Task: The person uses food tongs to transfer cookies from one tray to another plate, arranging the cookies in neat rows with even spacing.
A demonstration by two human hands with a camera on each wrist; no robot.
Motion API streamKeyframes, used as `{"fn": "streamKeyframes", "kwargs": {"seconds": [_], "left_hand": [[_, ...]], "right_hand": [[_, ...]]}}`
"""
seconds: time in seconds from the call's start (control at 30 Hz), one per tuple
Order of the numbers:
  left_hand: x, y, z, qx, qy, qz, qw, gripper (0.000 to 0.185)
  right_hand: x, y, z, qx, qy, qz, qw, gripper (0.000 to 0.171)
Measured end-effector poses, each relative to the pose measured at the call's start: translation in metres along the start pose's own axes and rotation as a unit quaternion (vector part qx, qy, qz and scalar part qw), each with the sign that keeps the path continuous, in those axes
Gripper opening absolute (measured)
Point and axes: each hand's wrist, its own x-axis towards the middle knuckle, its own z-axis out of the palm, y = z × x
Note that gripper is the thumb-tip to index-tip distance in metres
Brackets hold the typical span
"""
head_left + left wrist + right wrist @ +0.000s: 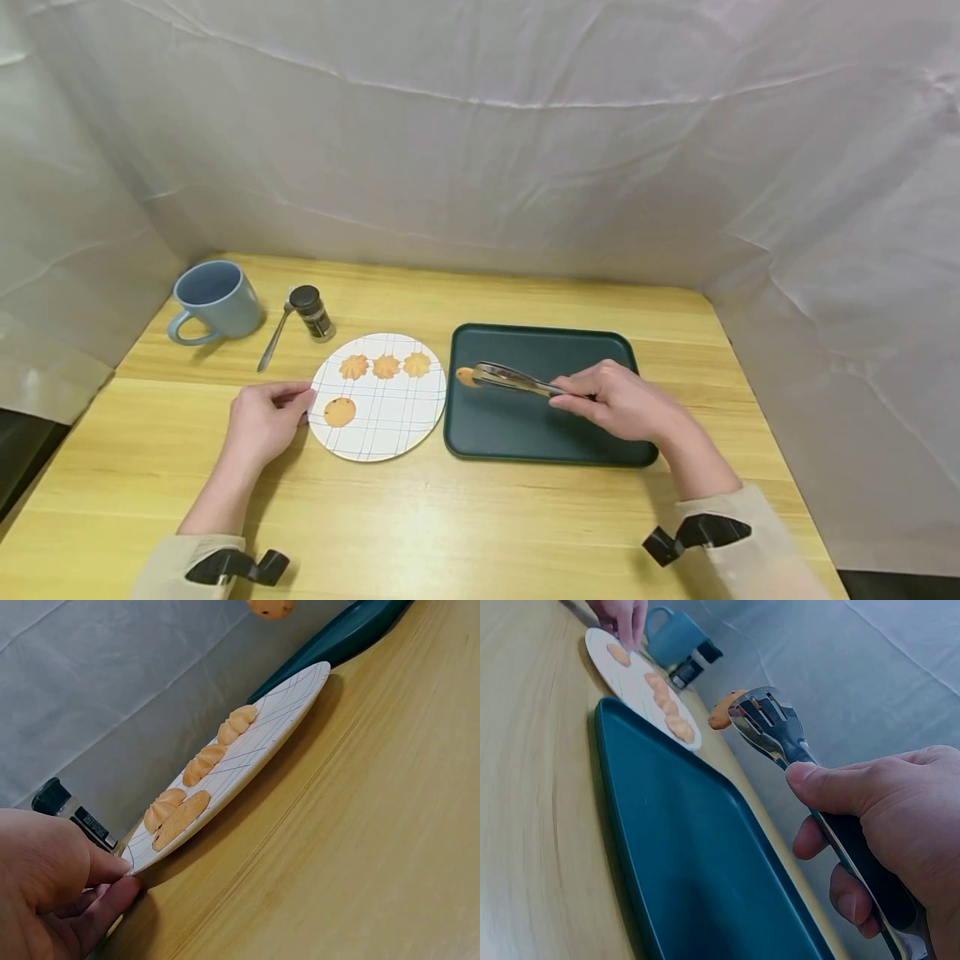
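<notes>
Currently, from the left: mug (217,298), spoon (274,337) and spice jar (312,312) sit at the table's back left, untouched. Left hand (262,419) rests on the table, fingertips curled loosely against the plate (390,417) rim, steadying it; not really gripping. Plate carries four cookies: three piped ones (386,366) in a row along the far side, one flat round one (340,411) nearer the left hand.

Right hand (618,402) squeezes the tongs (513,379) by the handle, thumb on top, fingers wrapped under. Tong tips are pressed together on a fifth cookie (467,376), lifted above the left edge of the green tray (525,429), just right of the plate.

Judgement: tray shows no other cookies, so this looks like the last one moving. If it's tray-to-plate, four are done and only the set-down remains. Cookie is at tong's length left of the right hand, near the plate edge but not over it.
</notes>
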Motion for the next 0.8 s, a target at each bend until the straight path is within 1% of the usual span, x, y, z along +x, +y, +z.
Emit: {"fn": "streamKeyframes", "kwargs": {"seconds": [0.23, 0.5, 0.7, 0.8], "left_hand": [[0.001, -0.001, 0.001, -0.002, 0.0, -0.005, 1.0, 0.028], [0.001, 0.0, 0.001, -0.002, 0.001, -0.003, 1.0, 0.028], [0.0, -0.001, 0.001, -0.004, 0.001, -0.002, 1.0, 0.028], [0.0, -0.001, 0.002, -0.008, 0.002, 0.001, 1.0, 0.028]], "right_hand": [[0.025, -0.005, 0.012, 0.016, -0.008, -0.026, 1.0, 0.031], [0.048, -0.007, 0.026, 0.032, -0.021, -0.056, 0.998, 0.032], [0.067, -0.01, 0.041, 0.042, -0.035, -0.085, 0.995, 0.023], [0.076, -0.013, 0.049, 0.049, -0.046, -0.097, 0.993, 0.021]]}}
